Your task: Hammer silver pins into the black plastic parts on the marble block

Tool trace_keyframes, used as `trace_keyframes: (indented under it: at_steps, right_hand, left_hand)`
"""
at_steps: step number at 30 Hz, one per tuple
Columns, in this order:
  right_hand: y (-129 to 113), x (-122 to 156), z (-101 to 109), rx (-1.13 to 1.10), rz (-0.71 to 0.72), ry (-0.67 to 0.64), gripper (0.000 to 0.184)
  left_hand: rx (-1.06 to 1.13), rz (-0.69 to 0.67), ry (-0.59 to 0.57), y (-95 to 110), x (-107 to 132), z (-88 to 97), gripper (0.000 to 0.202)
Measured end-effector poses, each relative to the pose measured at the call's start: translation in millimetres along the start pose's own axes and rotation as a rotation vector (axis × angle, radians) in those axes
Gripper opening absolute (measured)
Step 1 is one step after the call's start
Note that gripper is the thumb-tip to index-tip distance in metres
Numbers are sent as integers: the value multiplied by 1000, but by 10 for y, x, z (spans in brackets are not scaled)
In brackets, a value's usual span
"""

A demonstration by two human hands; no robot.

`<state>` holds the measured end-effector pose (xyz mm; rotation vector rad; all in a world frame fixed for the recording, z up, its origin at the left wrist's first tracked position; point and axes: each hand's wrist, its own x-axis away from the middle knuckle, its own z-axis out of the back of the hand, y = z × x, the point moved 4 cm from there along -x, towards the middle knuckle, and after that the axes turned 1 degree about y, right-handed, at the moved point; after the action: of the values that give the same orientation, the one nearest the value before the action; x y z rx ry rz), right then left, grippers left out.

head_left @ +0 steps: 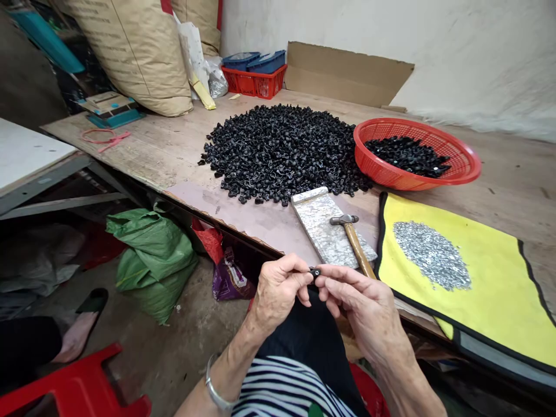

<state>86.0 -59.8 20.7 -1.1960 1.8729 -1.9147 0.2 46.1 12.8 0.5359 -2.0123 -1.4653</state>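
Note:
My left hand (pixel 278 289) and my right hand (pixel 365 307) meet just below the table's front edge, both pinching one small black plastic part (pixel 315 271) between their fingertips. A big heap of the same black parts (pixel 282 150) lies on the wooden table (pixel 174 145) beyond. A red basket (pixel 460 168) at the right holds more black parts. A hammer (pixel 354 240) rests with its head on a stone slab (pixel 324 226) just past my hands. A pile of small silvery metal pieces (pixel 432 255) lies on a yellow cloth (pixel 490 289) at the right.
Tan sacks (pixel 139 52), a red crate with blue trays (pixel 254 81) and a cardboard sheet (pixel 347 72) stand at the table's back. Green bags (pixel 152 255) and a red stool (pixel 73 388) are on the floor at left, near another person's foot (pixel 78 330).

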Motion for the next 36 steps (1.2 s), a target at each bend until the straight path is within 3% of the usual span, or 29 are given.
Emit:
trace_keyframes:
  at_steps: [4,8,13,15,17,20,22,24,27,28,30,32,34,36]
  right_hand:
    - [-13,-13,-9,-2,-5,0,28]
    - [17,-4,-49,44,8,-15,25]
    - [6,-144,-9,226,-39,-131,19]
    - [-254,-341,150,310,37,-83,17]
    - [-692,-580,399,322,186,60,17]
    - [-1337,-873,782,299,384,302,28]
    - [-1528,-959,952,339,424,425,33]
    - [-1484,-931,1045,433,416,509,30]
    - [-1150,-736,1151,656,375,581,23]
    - [-1023,-659,1205,781,354,606,22]
    - [-801,-535,1360,1274,255,728,27]
    - [-589,-518,1551,1536,146,727,32]
    - [-428,-576,1702,1576,210,687,29]
    - [-331,-636,1805,1573,335,772,30]
  left_hand:
    - [-181,-83,29,82,46,-6,12]
    - [-228,-117,-11,102,54,-22,16]
    - [-42,85,-36,-97,27,-38,6]
    - [33,137,0,-184,21,-44,20]
    - [55,150,19,-241,26,-54,27]
    - [44,162,-7,-284,44,-69,24]
    - [36,175,-6,-290,42,-42,20]
    - [30,177,22,-275,22,36,17]
    - [21,130,114,-200,-27,263,17]
    - [8,103,161,-162,-43,365,17]
    - [-53,46,276,-77,-80,587,18]
    - [-170,-7,412,12,-139,805,18]
    - [-328,-68,552,108,-244,993,15]
    - [-525,-180,666,227,-397,1129,12]
